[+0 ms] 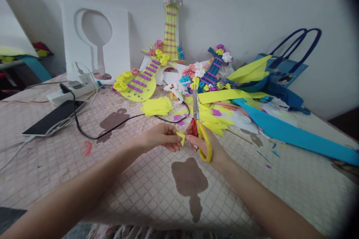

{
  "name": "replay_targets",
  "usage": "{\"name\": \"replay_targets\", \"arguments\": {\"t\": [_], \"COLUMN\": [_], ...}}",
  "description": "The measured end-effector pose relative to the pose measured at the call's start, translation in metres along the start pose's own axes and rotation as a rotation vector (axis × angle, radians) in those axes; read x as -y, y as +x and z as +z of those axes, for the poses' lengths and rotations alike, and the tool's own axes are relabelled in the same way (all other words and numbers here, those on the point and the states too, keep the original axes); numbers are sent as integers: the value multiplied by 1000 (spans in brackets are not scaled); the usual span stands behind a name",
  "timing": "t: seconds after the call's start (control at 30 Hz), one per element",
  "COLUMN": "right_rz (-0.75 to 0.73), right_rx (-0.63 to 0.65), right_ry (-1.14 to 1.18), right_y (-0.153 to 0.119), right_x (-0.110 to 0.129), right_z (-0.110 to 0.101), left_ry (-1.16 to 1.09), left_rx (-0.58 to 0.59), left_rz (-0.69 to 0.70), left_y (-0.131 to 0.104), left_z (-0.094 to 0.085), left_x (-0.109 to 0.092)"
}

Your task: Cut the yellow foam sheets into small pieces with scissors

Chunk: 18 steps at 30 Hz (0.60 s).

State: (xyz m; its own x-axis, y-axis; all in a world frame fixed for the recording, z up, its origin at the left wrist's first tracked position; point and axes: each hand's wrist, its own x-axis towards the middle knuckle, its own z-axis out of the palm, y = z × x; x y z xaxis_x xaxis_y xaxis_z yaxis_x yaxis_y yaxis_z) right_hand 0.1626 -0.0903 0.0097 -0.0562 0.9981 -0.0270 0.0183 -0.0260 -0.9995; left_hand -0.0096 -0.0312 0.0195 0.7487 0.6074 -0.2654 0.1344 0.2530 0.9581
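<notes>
Between my hands is a small yellow paper piece (181,139). The thumb and fingers of my left hand (165,137) pinch it from one side. My right hand (209,145) holds scissors (206,142) with yellow and red handles, the metal blades pointing up and away from me. The right thumb and fingertips are close to the paper's other edge; whether they touch it I cannot tell. Just beyond my hands lie a stack of yellow paper pieces (157,105), loose yellow strips (214,119) and a white hot glue gun (176,92).
Paper-flower-decorated instrument shapes (143,82) stand against the wall, beside a white board with a cutout (120,41). At left are a power strip (71,91), a phone (53,117) and a black cable (112,131). A long blue paper strip (294,134) and blue bag (294,71) are at right.
</notes>
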Motion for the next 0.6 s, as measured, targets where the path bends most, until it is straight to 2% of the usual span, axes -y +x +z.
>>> {"name": "replay_targets", "arguments": {"t": [0.13, 0.2, 0.43, 0.6], "right_rz": [-67, -114, -104, -45], "right_rx": [-119, -183, -155, -227], "right_ry": [-143, -206, -244, -166], "right_y": [1, 1, 0, 2], "right_x": [1, 0, -8, 3], "right_z": [4, 6, 8, 3], "left_ry": [19, -1, -6, -43], "left_rx": [-113, -131, -92, -108], "left_rz": [66, 93, 141, 181], "left_y": [2, 3, 5, 5], "left_z": [2, 3, 8, 3], "left_x": [1, 2, 10, 10]}}
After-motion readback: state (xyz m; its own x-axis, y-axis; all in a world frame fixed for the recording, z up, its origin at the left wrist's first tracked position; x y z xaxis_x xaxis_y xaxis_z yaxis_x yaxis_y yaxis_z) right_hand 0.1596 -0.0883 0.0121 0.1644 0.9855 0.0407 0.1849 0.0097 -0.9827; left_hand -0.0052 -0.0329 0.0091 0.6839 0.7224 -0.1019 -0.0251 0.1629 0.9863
